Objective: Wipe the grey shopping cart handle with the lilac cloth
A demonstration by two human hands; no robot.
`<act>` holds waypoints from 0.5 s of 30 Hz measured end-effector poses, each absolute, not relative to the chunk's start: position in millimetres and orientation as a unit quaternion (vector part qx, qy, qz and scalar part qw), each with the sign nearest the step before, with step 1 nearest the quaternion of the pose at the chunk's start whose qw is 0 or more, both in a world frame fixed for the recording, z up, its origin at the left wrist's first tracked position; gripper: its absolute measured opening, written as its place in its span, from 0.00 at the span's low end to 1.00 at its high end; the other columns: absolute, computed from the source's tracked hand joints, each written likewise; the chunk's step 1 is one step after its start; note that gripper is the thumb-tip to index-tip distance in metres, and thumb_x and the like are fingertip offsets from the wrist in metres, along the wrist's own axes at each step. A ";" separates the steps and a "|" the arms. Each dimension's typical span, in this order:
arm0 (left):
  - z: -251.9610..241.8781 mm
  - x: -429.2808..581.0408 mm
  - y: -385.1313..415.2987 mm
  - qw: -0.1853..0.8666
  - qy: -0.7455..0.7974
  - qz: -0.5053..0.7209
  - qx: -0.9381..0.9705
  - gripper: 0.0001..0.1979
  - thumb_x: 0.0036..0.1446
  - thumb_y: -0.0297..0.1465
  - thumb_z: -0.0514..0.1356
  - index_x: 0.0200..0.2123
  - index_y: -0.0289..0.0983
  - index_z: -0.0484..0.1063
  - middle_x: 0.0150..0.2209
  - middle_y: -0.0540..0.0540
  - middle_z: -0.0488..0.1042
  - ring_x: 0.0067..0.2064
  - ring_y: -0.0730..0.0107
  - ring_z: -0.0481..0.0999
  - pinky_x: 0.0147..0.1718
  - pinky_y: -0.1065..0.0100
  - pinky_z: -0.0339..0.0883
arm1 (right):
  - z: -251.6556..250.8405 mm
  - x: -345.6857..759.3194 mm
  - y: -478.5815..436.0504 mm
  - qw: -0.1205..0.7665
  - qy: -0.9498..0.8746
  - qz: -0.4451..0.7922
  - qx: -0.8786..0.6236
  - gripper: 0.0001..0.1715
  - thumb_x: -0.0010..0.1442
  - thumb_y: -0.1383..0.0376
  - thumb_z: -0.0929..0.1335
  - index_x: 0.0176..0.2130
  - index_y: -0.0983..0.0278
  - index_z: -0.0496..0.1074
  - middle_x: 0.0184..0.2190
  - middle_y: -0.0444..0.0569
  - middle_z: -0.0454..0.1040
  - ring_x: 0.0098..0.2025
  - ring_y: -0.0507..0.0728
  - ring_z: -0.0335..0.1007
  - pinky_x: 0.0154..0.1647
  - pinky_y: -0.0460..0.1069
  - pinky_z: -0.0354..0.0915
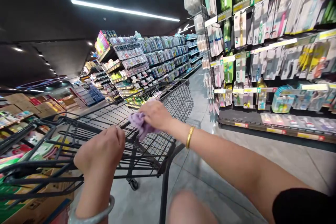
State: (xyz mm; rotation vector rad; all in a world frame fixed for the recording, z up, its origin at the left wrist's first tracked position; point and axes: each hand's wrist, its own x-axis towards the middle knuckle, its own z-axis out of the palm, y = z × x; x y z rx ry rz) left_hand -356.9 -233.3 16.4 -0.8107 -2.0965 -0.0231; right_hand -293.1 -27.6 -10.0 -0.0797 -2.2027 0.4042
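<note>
Gripping the near bar of the cart [181, 103], the left hand [101, 150] is closed in a fist around it. Just beyond, to the right, the right hand [156, 113] curls over a bunched purple cloth [140, 124], pressing it on the cart's rim. Boxes [34, 206] lie close on the near left. With only one hand steering, the cart could clip them or swing toward the shelves [275, 63] on the right, and the loose cloth could slip through the wires.

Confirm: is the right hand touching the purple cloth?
Touching. The head view shows the right hand closed over the purple cloth, fingers overlapping it at the shopping cart rim.
</note>
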 end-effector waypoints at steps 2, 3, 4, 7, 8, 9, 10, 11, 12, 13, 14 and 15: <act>14.2 -359.4 -240.0 0.482 -0.815 0.046 -0.318 0.24 0.68 0.39 0.41 0.25 0.38 0.67 0.24 0.45 0.69 0.23 0.69 0.57 0.26 0.65 0.38 | -4.4 -288.7 -7.2 0.421 -0.887 0.172 -0.080 0.14 0.60 0.69 0.63 0.43 0.61 0.76 0.44 0.50 0.78 0.50 0.58 0.70 0.53 0.55 0.63; 13.4 -360.2 -242.8 0.493 -0.806 0.058 -0.321 0.24 0.68 0.39 0.42 0.25 0.38 0.67 0.24 0.45 0.70 0.23 0.68 0.58 0.26 0.66 0.39 | 0.5 -287.8 -5.2 0.415 -0.887 0.176 -0.099 0.13 0.60 0.68 0.63 0.40 0.62 0.76 0.41 0.52 0.78 0.46 0.59 0.71 0.48 0.54 0.65; 13.0 -360.6 -245.2 0.500 -0.801 0.066 -0.323 0.24 0.69 0.38 0.42 0.25 0.38 0.67 0.23 0.45 0.69 0.23 0.68 0.59 0.26 0.66 0.40 | 6.3 -288.2 -9.3 0.407 -0.889 0.177 -0.110 0.13 0.60 0.68 0.62 0.38 0.62 0.76 0.38 0.52 0.79 0.42 0.59 0.72 0.44 0.54 0.65; 13.5 -360.8 -251.1 0.505 -0.795 0.080 -0.326 0.24 0.69 0.38 0.43 0.23 0.39 0.66 0.23 0.45 0.70 0.23 0.66 0.61 0.25 0.66 0.40 | 24.6 -295.4 -48.7 0.382 -0.906 0.167 -0.075 0.10 0.58 0.66 0.63 0.33 0.59 0.75 0.36 0.48 0.79 0.38 0.58 0.72 0.38 0.51 0.64; 14.0 -360.9 -253.4 0.505 -0.793 0.081 -0.331 0.24 0.69 0.38 0.43 0.23 0.39 0.66 0.23 0.45 0.71 0.24 0.66 0.62 0.25 0.66 0.41 | 30.0 -298.5 -64.1 0.375 -0.913 0.155 -0.041 0.09 0.58 0.65 0.64 0.34 0.57 0.75 0.36 0.46 0.79 0.39 0.58 0.72 0.38 0.51 0.64; 14.5 -361.1 -256.1 0.507 -0.789 0.081 -0.338 0.23 0.69 0.39 0.44 0.24 0.39 0.66 0.23 0.45 0.71 0.24 0.65 0.62 0.25 0.66 0.41 | 34.9 -300.9 -76.8 0.361 -0.922 0.137 -0.004 0.10 0.59 0.63 0.64 0.37 0.56 0.75 0.38 0.45 0.79 0.41 0.58 0.72 0.38 0.50 0.63; 14.9 -361.7 -259.4 0.509 -0.784 0.082 -0.346 0.23 0.69 0.39 0.44 0.24 0.39 0.67 0.24 0.45 0.72 0.24 0.65 0.63 0.25 0.66 0.41 | 39.2 -302.0 -84.9 0.339 -0.932 0.122 0.027 0.11 0.60 0.61 0.63 0.39 0.55 0.75 0.40 0.44 0.79 0.42 0.57 0.72 0.37 0.50 0.63; 15.4 -362.4 -263.2 0.511 -0.780 0.082 -0.351 0.23 0.69 0.39 0.45 0.24 0.39 0.66 0.23 0.45 0.71 0.24 0.65 0.63 0.25 0.66 0.41 | 42.8 -301.5 -87.4 0.314 -0.942 0.112 0.047 0.13 0.61 0.60 0.62 0.40 0.54 0.75 0.41 0.43 0.79 0.42 0.57 0.72 0.37 0.50 0.62; 15.8 -363.5 -267.4 0.515 -0.778 0.082 -0.349 0.23 0.68 0.39 0.45 0.23 0.39 0.66 0.23 0.45 0.71 0.24 0.66 0.62 0.25 0.66 0.40 | 45.8 -299.2 -84.1 0.288 -0.950 0.108 0.056 0.14 0.62 0.59 0.61 0.41 0.54 0.75 0.41 0.43 0.79 0.42 0.57 0.72 0.35 0.50 0.62; 16.1 -364.7 -272.0 0.519 -0.777 0.082 -0.345 0.23 0.68 0.39 0.45 0.23 0.39 0.65 0.22 0.45 0.70 0.24 0.66 0.62 0.25 0.66 0.40 | 47.9 -294.9 -75.7 0.265 -0.957 0.110 0.052 0.14 0.62 0.59 0.61 0.40 0.54 0.75 0.41 0.42 0.80 0.41 0.56 0.72 0.34 0.49 0.61; 16.5 -366.1 -276.8 0.522 -0.778 0.080 -0.340 0.23 0.68 0.39 0.45 0.22 0.39 0.64 0.22 0.45 0.69 0.24 0.67 0.61 0.25 0.67 0.40 | 49.2 -289.1 -63.5 0.248 -0.961 0.116 0.039 0.14 0.61 0.58 0.61 0.40 0.55 0.75 0.40 0.42 0.80 0.41 0.56 0.73 0.33 0.49 0.61; 16.9 -367.5 -281.5 0.522 -0.780 0.076 -0.337 0.23 0.68 0.39 0.45 0.22 0.39 0.64 0.21 0.46 0.68 0.23 0.67 0.59 0.25 0.67 0.39 | 49.8 -282.0 -49.3 0.240 -0.963 0.122 0.018 0.14 0.61 0.59 0.61 0.39 0.55 0.75 0.40 0.43 0.80 0.40 0.56 0.73 0.32 0.48 0.61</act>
